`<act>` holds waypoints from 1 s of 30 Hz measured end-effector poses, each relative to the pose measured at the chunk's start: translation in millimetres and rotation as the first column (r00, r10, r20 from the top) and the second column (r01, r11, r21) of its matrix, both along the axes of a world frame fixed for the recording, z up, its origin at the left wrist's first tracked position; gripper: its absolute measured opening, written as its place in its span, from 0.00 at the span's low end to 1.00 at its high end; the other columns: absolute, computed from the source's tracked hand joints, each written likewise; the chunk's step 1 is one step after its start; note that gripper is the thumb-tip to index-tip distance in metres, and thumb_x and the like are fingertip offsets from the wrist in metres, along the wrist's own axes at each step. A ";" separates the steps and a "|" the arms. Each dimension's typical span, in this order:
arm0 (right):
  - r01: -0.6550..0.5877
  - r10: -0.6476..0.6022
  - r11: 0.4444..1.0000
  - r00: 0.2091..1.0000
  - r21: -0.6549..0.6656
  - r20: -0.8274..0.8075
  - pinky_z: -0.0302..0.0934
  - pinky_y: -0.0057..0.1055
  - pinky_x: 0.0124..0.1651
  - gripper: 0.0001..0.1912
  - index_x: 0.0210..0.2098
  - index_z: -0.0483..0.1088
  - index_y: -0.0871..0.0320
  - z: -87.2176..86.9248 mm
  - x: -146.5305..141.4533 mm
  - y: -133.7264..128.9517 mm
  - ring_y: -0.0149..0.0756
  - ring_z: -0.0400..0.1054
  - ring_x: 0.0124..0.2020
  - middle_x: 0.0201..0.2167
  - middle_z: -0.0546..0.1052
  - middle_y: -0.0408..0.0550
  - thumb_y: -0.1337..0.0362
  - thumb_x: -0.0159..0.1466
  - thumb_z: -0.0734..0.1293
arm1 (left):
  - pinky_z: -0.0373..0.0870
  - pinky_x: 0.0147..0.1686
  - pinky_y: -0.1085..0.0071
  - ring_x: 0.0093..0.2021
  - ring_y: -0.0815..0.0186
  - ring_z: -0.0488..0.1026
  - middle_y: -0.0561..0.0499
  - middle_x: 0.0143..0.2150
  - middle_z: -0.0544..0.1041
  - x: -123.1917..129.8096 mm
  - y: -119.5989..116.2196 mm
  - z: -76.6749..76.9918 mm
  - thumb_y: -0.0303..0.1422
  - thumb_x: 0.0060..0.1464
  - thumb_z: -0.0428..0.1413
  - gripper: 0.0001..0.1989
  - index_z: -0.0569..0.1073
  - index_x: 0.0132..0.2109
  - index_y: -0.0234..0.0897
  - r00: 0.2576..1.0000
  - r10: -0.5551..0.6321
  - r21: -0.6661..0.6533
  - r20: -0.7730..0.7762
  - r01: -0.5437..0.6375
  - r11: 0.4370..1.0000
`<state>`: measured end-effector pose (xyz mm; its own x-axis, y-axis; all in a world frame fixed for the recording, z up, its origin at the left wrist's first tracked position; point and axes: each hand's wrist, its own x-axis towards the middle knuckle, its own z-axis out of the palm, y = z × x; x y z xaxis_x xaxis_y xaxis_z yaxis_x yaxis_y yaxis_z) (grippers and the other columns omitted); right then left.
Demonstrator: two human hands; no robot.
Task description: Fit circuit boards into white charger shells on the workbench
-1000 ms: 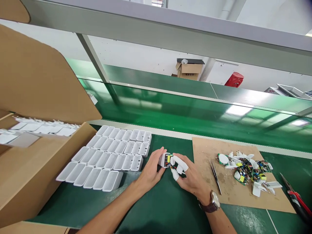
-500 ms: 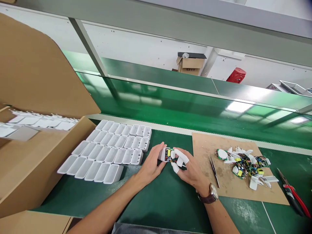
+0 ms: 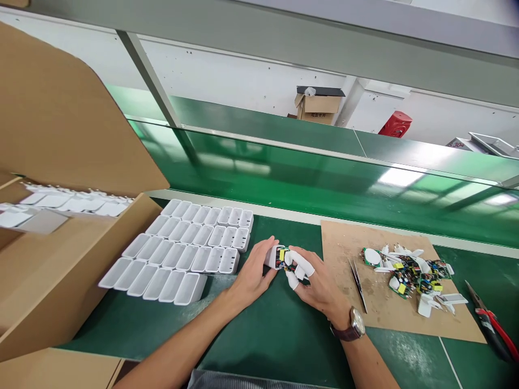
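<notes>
Left grip: pinching shell by outer walls. Right grip: pinching board, fingertips in white cots. Both over worktop, between grips, board at shell's mouth; cannot tell how far in. Handling, likely: both light. Shell: probably stiff, slightly slick; hold by sides, avoid squeezing mouth. Board: likely fragile; take by edges, no pressing on top.

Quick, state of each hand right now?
Left hand: closed, holding a white plastic casing.
Right hand: closed, fingers gripping a circuit board at the casing's open end.
</notes>
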<state>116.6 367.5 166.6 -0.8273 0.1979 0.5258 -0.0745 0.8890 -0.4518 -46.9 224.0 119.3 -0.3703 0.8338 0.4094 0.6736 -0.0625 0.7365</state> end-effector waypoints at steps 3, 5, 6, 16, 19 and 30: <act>-0.002 0.002 1.000 1.000 0.016 -0.005 0.75 0.48 0.52 0.40 0.74 0.48 0.50 0.5 0.1 -0.6 0.48 0.74 0.54 0.58 0.75 0.58 0.73 0.68 0.65 | 0.67 0.66 0.43 0.68 0.50 0.66 0.39 0.66 0.70 0.1 -0.3 0.0 0.29 0.67 0.55 0.34 0.51 0.74 0.45 1.000 0.005 0.003 -0.004 -0.005 1.000; 0.000 0.000 1.000 1.000 0.012 0.000 0.75 0.48 0.53 0.40 0.74 0.48 0.49 0.4 0.5 -0.4 0.48 0.74 0.55 0.59 0.75 0.58 0.73 0.68 0.65 | 0.67 0.66 0.43 0.68 0.50 0.67 0.39 0.66 0.70 0.0 -0.4 -0.4 0.29 0.67 0.55 0.34 0.51 0.74 0.45 1.000 0.005 0.002 -0.006 -0.005 1.000; 0.001 -0.001 1.000 1.000 0.005 0.002 0.75 0.48 0.53 0.40 0.74 0.48 0.50 0.2 0.8 0.0 0.48 0.74 0.55 0.59 0.75 0.58 0.73 0.68 0.65 | 0.66 0.66 0.44 0.68 0.51 0.67 0.39 0.66 0.69 -0.1 -0.4 -0.4 0.29 0.67 0.55 0.33 0.51 0.74 0.45 1.000 0.005 0.003 -0.007 -0.005 1.000; 0.000 0.000 0.999 1.000 -0.038 -0.001 0.75 0.49 0.54 0.37 0.73 0.51 0.51 -2.6 1.8 1.5 0.48 0.73 0.57 0.59 0.75 0.58 0.72 0.68 0.65 | 0.67 0.66 0.47 0.67 0.52 0.67 0.40 0.66 0.69 -0.1 -0.3 0.9 0.30 0.67 0.55 0.33 0.50 0.73 0.44 1.000 0.000 0.009 -0.009 0.000 1.000; 0.002 -0.002 0.999 1.000 -0.032 0.007 0.75 0.49 0.54 0.38 0.73 0.51 0.51 -1.5 1.3 0.9 0.48 0.74 0.56 0.59 0.75 0.58 0.72 0.68 0.65 | 0.67 0.66 0.45 0.68 0.51 0.66 0.39 0.66 0.69 0.0 -0.5 0.5 0.29 0.67 0.55 0.33 0.51 0.73 0.44 1.000 0.003 0.005 -0.018 -0.003 1.000; -0.015 0.016 1.000 1.000 -0.005 0.012 0.75 0.48 0.51 0.40 0.74 0.50 0.49 -0.3 1.5 1.7 0.49 0.75 0.52 0.58 0.75 0.57 0.73 0.67 0.65 | 0.67 0.66 0.44 0.68 0.50 0.66 0.39 0.66 0.70 0.0 0.8 -3.6 0.28 0.66 0.55 0.34 0.52 0.73 0.46 1.000 0.000 0.021 -0.008 0.000 1.000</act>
